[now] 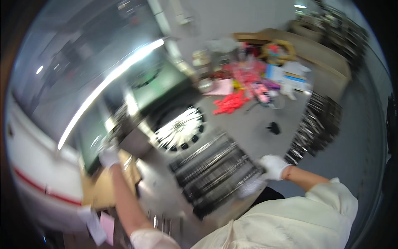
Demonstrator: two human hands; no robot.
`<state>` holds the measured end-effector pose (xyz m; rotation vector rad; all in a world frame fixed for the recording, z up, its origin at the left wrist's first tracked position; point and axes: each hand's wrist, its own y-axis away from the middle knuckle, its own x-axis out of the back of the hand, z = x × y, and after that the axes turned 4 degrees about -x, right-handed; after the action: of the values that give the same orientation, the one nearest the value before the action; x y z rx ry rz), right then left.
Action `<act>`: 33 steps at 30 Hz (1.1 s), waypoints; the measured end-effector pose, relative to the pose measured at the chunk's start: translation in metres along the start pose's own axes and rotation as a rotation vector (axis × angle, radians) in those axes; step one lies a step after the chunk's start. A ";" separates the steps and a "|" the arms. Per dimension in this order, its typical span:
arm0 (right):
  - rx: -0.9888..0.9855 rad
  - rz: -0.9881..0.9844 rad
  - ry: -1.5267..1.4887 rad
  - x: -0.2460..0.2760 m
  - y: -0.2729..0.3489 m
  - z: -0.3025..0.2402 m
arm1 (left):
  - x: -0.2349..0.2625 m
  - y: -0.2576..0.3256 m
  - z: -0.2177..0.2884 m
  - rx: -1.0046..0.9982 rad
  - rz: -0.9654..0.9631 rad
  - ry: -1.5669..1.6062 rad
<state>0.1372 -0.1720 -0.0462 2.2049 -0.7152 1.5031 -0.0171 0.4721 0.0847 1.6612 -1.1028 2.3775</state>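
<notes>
My left hand (108, 155), in a white glove, reaches far to the left beside a grey metal block (133, 143) at the front of a machine. Motion smears its fingers, so what they touch or hold is unclear. At the right edge of a dark rack of long metal strips (213, 168) is my right hand (273, 167), also white-gloved. Its fingers point toward the rack's corner, and blur hides whether they grip it. A round, brightly lit dial (180, 128) with dark blocks around its rim lies between the machine and the rack.
Pinkish-red pieces (230, 103), a pink sheet (222, 87) and blue-white boxes (286, 76) crowd the table's back. Stacked metal parts (309, 133) line its right edge. A black item (273, 128) lies on the tabletop. Cardboard (97, 186) is below my left hand.
</notes>
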 end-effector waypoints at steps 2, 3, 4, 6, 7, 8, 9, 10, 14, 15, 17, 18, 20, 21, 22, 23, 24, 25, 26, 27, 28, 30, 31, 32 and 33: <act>-0.067 -0.056 -0.041 -0.021 -0.001 -0.003 | -0.009 -0.029 0.010 -0.139 0.076 0.144; -0.062 0.050 -0.045 -0.030 -0.004 -0.005 | -0.013 -0.039 0.015 -0.129 0.056 0.109; -0.094 0.066 -0.016 -0.037 -0.006 -0.007 | -0.012 -0.047 0.015 -0.102 0.019 0.090; -0.116 0.142 -0.137 -0.043 -0.013 -0.009 | -0.013 -0.060 0.017 -0.120 0.076 0.011; -0.138 0.172 -0.205 -0.042 -0.017 -0.011 | -0.013 -0.064 0.016 -0.118 0.061 0.054; -0.166 0.124 -0.163 -0.038 -0.021 -0.012 | -0.012 -0.066 0.014 -0.129 0.036 0.068; -0.209 0.062 -0.126 -0.032 -0.023 -0.015 | -0.012 -0.067 0.011 -0.122 0.025 0.139; -0.264 -0.033 -0.086 -0.024 -0.025 -0.017 | -0.012 -0.066 0.009 -0.200 0.042 -0.021; -0.288 0.044 -0.122 0.011 -0.036 -0.035 | -0.016 -0.055 0.003 -0.417 0.166 -0.331; -0.321 0.007 -0.128 0.017 -0.038 -0.040 | -0.017 -0.052 0.004 -0.468 0.204 -0.338; -0.384 -0.065 -0.141 0.027 -0.040 -0.046 | -0.010 -0.051 0.007 -0.392 0.218 -0.372; -0.406 -0.105 -0.160 0.030 -0.040 -0.049 | -0.002 -0.049 0.009 -0.404 0.321 -0.279; -0.426 -0.111 -0.160 0.031 -0.037 -0.052 | 0.026 -0.043 0.016 -0.346 0.534 -0.010; -0.453 -0.132 -0.156 0.029 -0.033 -0.052 | 0.046 -0.038 0.021 -0.276 0.643 0.165; -0.440 -0.111 -0.160 0.027 -0.030 -0.053 | 0.068 -0.031 0.027 -0.181 0.715 0.383; -0.442 -0.100 -0.159 0.023 -0.027 -0.052 | 0.094 -0.013 0.028 -0.249 0.719 0.475; -0.441 -0.091 -0.159 0.019 -0.024 -0.051 | 0.116 0.014 0.028 -0.295 0.728 0.573; -0.436 -0.064 -0.165 0.014 -0.022 -0.049 | 0.139 0.043 0.028 -0.342 0.734 0.671; -0.426 -0.039 -0.168 0.008 -0.020 -0.046 | 0.154 0.078 0.027 -0.386 0.783 0.731; -0.402 -0.044 -0.179 0.001 -0.019 -0.042 | 0.166 0.116 0.026 -0.149 0.733 0.874; -0.386 0.004 -0.110 -0.005 -0.019 -0.037 | 0.173 0.140 0.025 -0.125 0.735 0.949; -0.330 0.082 -0.072 -0.020 -0.019 -0.031 | 0.185 0.201 0.009 -0.163 0.815 0.816; -0.329 0.146 -0.085 -0.027 -0.020 -0.029 | 0.186 0.227 0.001 -0.152 0.824 0.674; -0.346 0.150 -0.103 -0.034 -0.019 -0.027 | 0.187 0.254 -0.005 -0.040 0.790 0.678; -0.383 0.177 -0.111 -0.038 -0.019 -0.024 | 0.188 0.273 -0.007 0.065 0.740 0.733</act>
<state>0.1195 -0.1354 -0.0738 1.9825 -1.1552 1.2032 -0.2148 0.2067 0.0971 0.2453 -1.6199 3.0192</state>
